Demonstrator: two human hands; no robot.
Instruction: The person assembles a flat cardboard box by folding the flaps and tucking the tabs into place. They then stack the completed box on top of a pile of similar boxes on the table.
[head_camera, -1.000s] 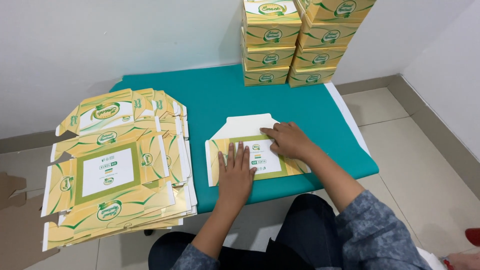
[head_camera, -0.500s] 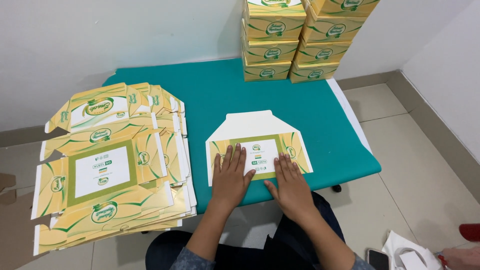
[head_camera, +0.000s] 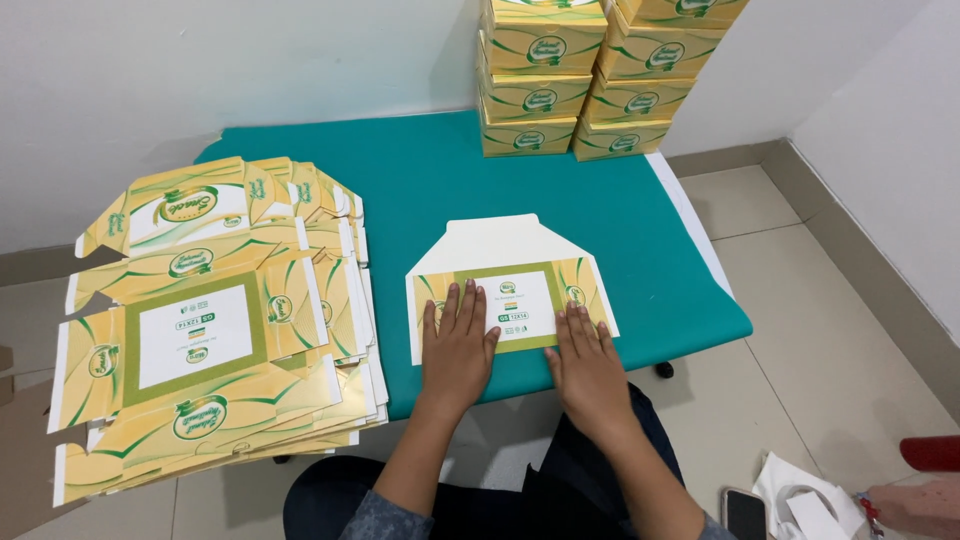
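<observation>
A flat yellow-and-green carton blank (head_camera: 510, 275), folded partly over so its white inside shows at the top, lies on the teal table (head_camera: 430, 180) near the front edge. My left hand (head_camera: 458, 345) presses palm-down on the blank's lower left part, fingers spread. My right hand (head_camera: 588, 365) lies flat on its lower right edge, also palm-down. Neither hand grips anything.
A thick stack of unfolded carton blanks (head_camera: 215, 320) covers the table's left side and overhangs its front. Two columns of assembled yellow boxes (head_camera: 600, 70) stand at the back against the wall. A phone (head_camera: 745, 512) and white paper (head_camera: 805, 495) lie on the floor tiles at lower right.
My right hand has slid from the blank's upper right down to its lower right edge. The blank's top flap now lies flat, and the left hand stays pressed in place.
</observation>
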